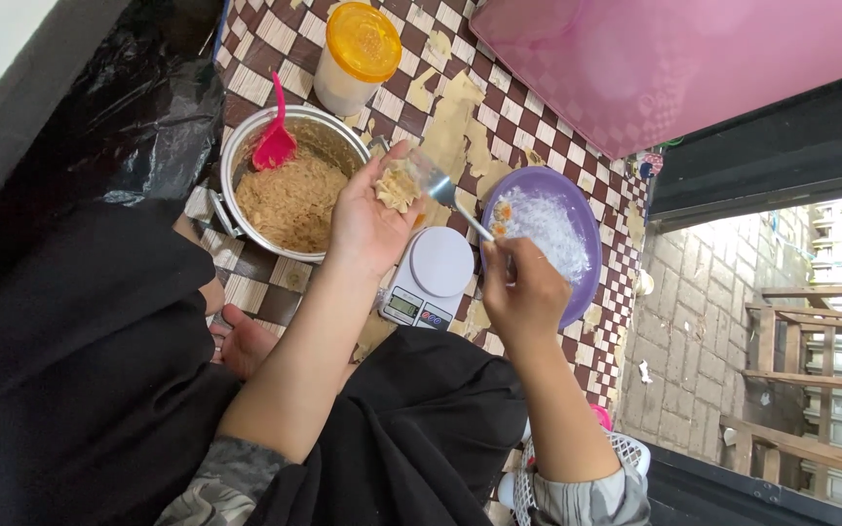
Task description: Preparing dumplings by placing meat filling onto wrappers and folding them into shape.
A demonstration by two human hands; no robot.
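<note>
My left hand [367, 219] is held palm up over the edge of a metal pot [236, 146], cupping a lump of tan shredded mixture [397, 185]. My right hand [521, 292] grips a metal fork [450, 195] whose tines press against that lump. The pot is full of the same tan mixture, with a pink spatula [275, 136] standing in it. A small white kitchen scale [431, 278] lies below my hands. Just right of it sits a purple bowl [582, 263] with white flakes and two orange-tinted pieces.
A white jar with an orange lid [353, 58] stands beyond the pot. A pink lid or tray [674, 58] lies at the top right. The checkered mat [528, 117] has torn patches. Black fabric covers my lap, and a white basket [626, 453] sits by my right elbow.
</note>
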